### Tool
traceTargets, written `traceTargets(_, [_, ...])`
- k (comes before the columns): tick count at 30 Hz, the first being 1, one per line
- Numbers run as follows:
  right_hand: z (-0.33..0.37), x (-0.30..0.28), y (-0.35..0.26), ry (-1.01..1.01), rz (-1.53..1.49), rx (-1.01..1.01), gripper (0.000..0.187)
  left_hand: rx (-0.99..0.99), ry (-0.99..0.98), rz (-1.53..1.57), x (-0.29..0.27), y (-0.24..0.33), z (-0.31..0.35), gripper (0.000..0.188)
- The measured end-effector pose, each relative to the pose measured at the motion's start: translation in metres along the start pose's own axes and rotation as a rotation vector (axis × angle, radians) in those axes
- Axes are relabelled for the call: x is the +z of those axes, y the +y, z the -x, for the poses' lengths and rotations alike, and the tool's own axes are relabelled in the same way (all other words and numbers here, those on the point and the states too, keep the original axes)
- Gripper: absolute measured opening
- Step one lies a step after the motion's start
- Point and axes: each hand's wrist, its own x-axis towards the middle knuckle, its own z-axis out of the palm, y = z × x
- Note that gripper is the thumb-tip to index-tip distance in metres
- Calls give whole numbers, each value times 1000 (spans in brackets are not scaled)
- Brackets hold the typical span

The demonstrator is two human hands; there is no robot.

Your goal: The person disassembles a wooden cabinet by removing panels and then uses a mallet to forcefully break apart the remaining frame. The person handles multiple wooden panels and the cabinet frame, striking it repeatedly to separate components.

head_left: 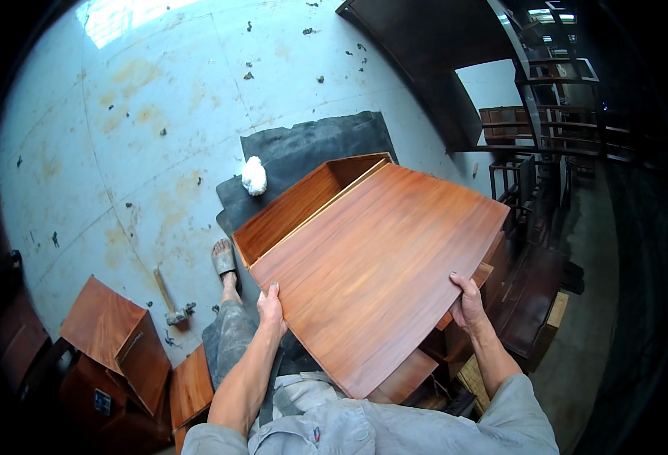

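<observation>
A broad reddish-brown wooden panel (379, 273) lies in front of me, tilted, with its grain running lengthwise. My left hand (271, 307) grips its left edge, thumb on top and fingers beneath. On the right edge, my right hand (466, 302) holds the panel the same way. Beyond its far edge shows the inside of an open wooden box (296, 205), which rests on a dark mat (311, 136). The panel hides most of the box, and I cannot tell whether the two touch along that edge. A crumpled white wad (254, 177) sits on the mat beside the box.
A hammer (174, 315) lies on the pale floor (159, 144) to the left. Wooden box pieces (114, 326) stack at lower left. Dark furniture (417, 61) stands at far right, with more wooden parts (531, 303) near my right arm. My sandalled foot (224, 258) is by the mat.
</observation>
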Motion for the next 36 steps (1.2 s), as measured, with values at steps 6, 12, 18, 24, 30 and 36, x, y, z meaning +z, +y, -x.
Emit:
traceTargets(6, [2,4,0,-12,6,25,43,-9,-13,-24,-3,3,-1,39])
traceTargets(12, [7,15,-2,-21,-6,16,46,-11,-30,-2,-1,8,1,40])
traceTargets(18, [0,7,-2,-32,-9,3,48,2,-75,-25,-1,7,-12,45])
traceTargets(24, [-2,15,-3,-50,-15,0,44,-111,-42,-97,-6,15,-19,51])
traceTargets(30, [3,19,-20,-21,41,11,40,-171,-123,15,-14,-8,-40,43])
traceTargets(36, [-4,20,-3,-18,56,-16,38,-46,-8,-204,-12,6,-29,30])
